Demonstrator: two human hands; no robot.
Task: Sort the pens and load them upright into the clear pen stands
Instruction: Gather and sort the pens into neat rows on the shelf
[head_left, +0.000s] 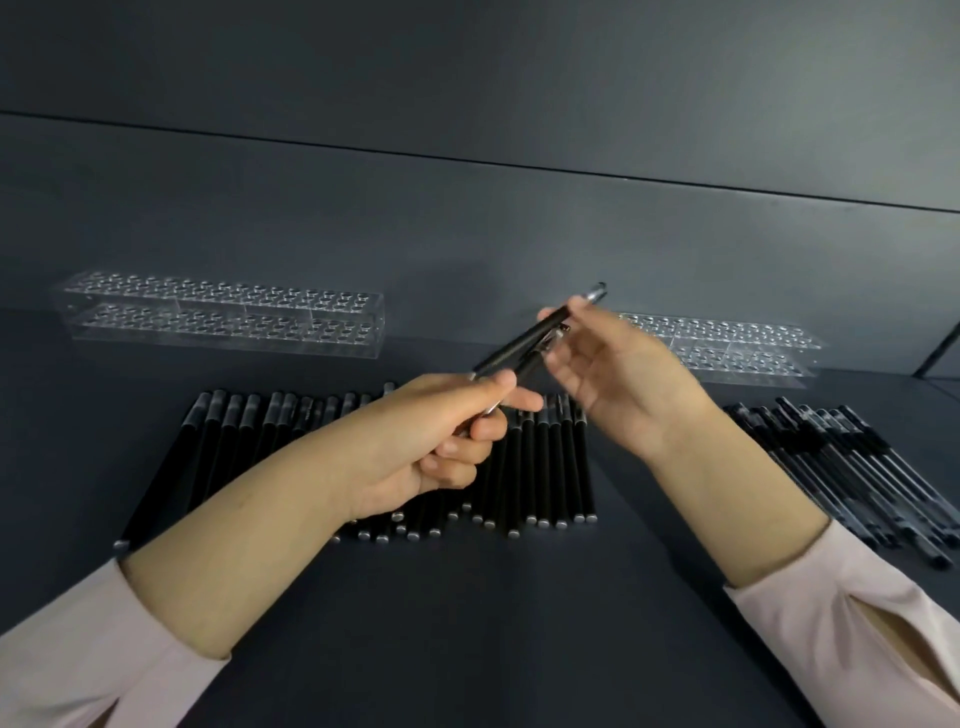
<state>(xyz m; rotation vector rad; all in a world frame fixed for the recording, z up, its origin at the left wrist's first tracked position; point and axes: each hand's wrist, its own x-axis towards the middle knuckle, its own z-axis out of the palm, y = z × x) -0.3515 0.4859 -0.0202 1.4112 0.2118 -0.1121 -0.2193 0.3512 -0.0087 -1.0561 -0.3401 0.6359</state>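
Head view: black pens (540, 338) with silver ends, raised above the table (467, 623), pinched by left hand (441, 436); right hand (618, 374) fingers loosely curled at their upper end. Matching row (249, 447) below; clear stands (223, 312) empty behind.

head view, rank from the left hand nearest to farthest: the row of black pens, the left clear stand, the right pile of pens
From the left hand:
1. row of black pens, directly beneath it
2. left clear stand, behind, to its left
3. right pile of pens, far right, past the right hand
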